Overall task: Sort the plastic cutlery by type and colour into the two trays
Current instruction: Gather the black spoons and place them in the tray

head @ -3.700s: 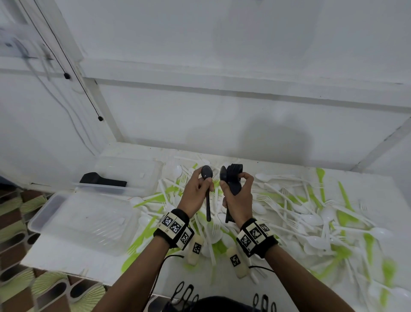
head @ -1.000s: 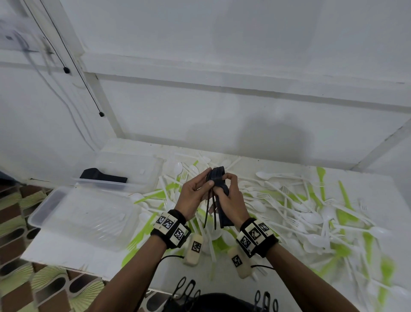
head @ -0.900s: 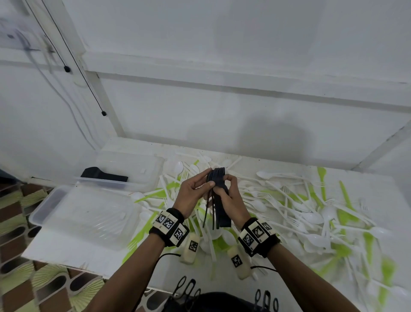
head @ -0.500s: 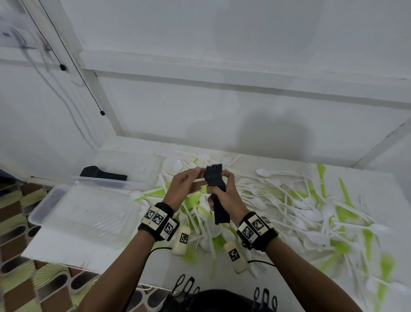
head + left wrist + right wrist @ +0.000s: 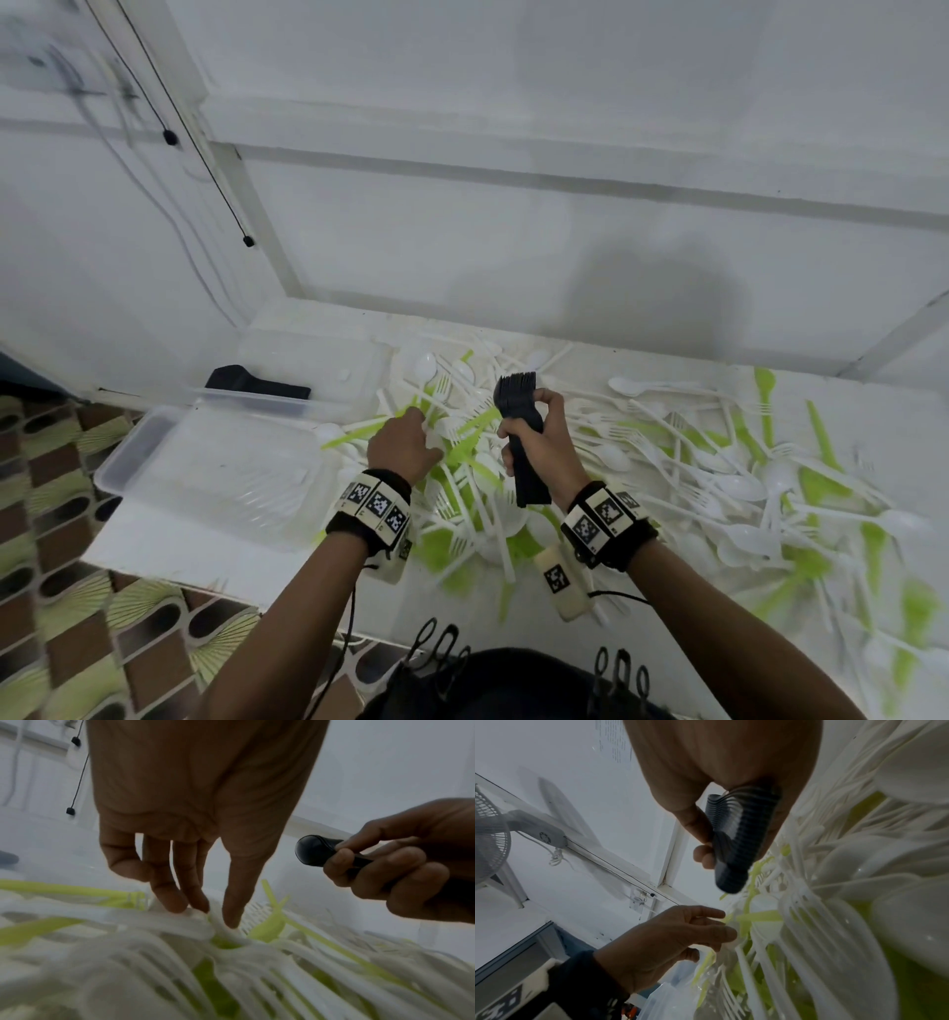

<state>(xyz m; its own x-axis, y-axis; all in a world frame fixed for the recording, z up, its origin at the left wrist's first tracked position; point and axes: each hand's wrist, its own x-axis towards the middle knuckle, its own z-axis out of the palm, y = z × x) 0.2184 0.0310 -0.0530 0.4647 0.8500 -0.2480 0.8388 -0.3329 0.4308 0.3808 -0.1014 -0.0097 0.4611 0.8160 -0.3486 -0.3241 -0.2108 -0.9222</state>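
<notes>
My right hand grips a stack of black cutlery upright above the pile; the same stack fills its fist in the right wrist view. My left hand reaches down to its left, fingers fairly straight. Its fingertips touch white cutlery in the mixed white and green pile. A clear near tray sits at the table's left edge. Behind it stands a second clear tray with black cutlery lying in it.
White and green forks and spoons cover the table from the middle to the right edge. White walls close the back and left. The table's front edge is close to my body, with patterned floor below at the left.
My left hand has let go of the black stack and dropped left and down onto the pile. The right hand still holds the stack, now alone and upright.
</notes>
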